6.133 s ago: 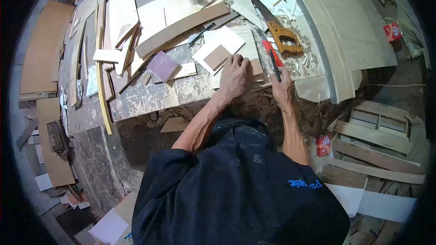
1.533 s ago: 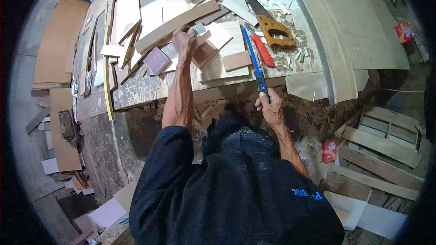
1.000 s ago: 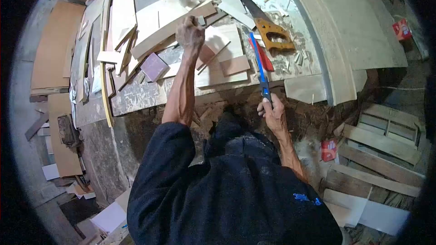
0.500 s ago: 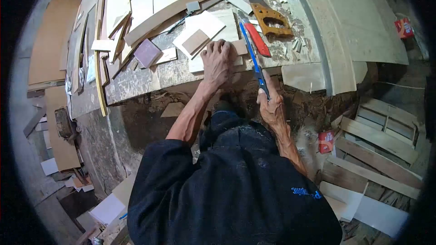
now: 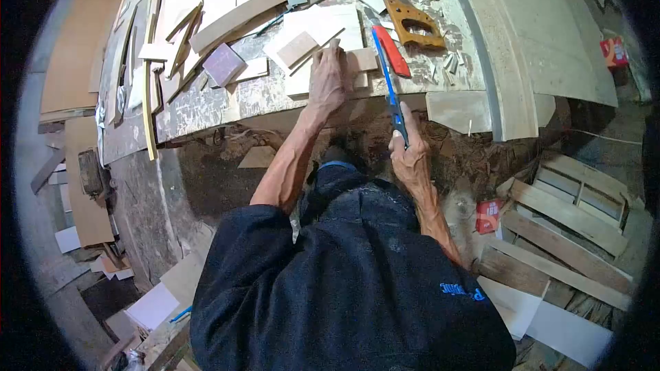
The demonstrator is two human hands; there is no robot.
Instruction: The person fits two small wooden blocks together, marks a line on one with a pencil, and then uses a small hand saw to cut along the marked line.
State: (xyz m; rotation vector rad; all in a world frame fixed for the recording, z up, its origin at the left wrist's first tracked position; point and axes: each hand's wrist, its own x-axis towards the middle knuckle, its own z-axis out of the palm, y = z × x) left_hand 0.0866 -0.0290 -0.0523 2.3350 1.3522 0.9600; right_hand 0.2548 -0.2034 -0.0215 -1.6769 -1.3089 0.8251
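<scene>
My left hand (image 5: 327,81) is on the bench, its fingers bunched over a short brown wood strip (image 5: 361,60) and pressing it onto pale boards. The strip's right end sticks out past the fingers. In my right hand (image 5: 410,149) is a slim blue saw (image 5: 385,69) with a black-and-blue grip, gripped with the index finger stretched along it. The saw points away from me, just right of the strip's end. Close beside it on the bench lies a red tapered piece (image 5: 393,53).
A handsaw with a yellow wooden handle (image 5: 414,26) lies farther back. A purple block (image 5: 224,65) and a long curved board (image 5: 258,10) are to the left. Wood scraps cover the workbench (image 5: 227,106). Wooden frames (image 5: 574,233) are stacked low at the right.
My left fingers have drawn closer together over the strip. The blue saw has shifted slightly and now overlaps the red piece more. The whole view has moved a little.
</scene>
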